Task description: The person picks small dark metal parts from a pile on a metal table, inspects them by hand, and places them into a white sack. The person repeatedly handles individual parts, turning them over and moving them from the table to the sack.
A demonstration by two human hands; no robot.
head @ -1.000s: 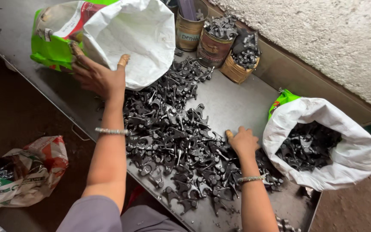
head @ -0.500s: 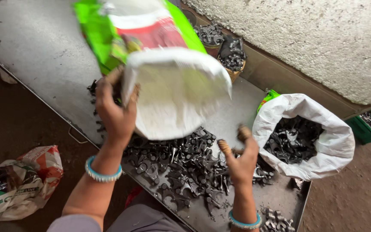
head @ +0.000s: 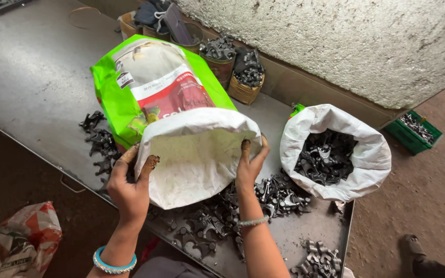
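I hold a large green sack (head: 150,92) with a rolled-down white mouth over the metal table (head: 32,77). My left hand (head: 130,185) grips the left side of the white rim. On the right side of the rim, my right hand (head: 251,162) pinches the edge with its fingers. The sack lies tilted towards me above a heap of dark metal parts (head: 217,221) spread on the table. More dark parts (head: 96,136) show to the left of the sack.
A second white-lined sack (head: 336,154) full of dark parts stands at the right. Several tins and baskets of parts (head: 233,67) line the rough wall. A green crate (head: 413,131) sits on the dirt floor, a red and white bag (head: 21,242) at lower left.
The sack has swung down from being lifted high to lying across the table. My right hand has come up off the parts and taken hold of the sack's rim.
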